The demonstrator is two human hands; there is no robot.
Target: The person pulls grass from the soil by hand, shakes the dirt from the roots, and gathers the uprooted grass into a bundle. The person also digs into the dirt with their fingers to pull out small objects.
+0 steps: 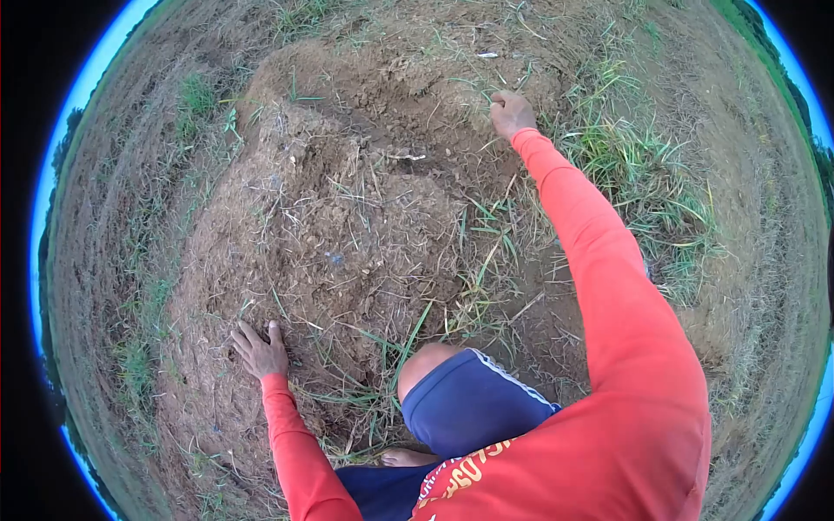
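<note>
My left hand (261,350) lies flat with fingers spread on the sloping side of a brown dirt mound (295,226). Stretched far forward, my right hand (512,114) is closed, its fingertips low against the soil at the mound's far right edge. A few thin green grass blades (480,89) show beside those fingertips. Whatever the right fingers pinch, if anything, is too small to make out. Dry straw and loose soil cover the mound between both hands.
A thick grass clump (621,161) grows right of my right hand. More grass (478,295) stands in front of my bent knee (426,369). A small whitish scrap (488,56) lies beyond the right hand. Dry, straw-strewn ground (738,217) surrounds the mound.
</note>
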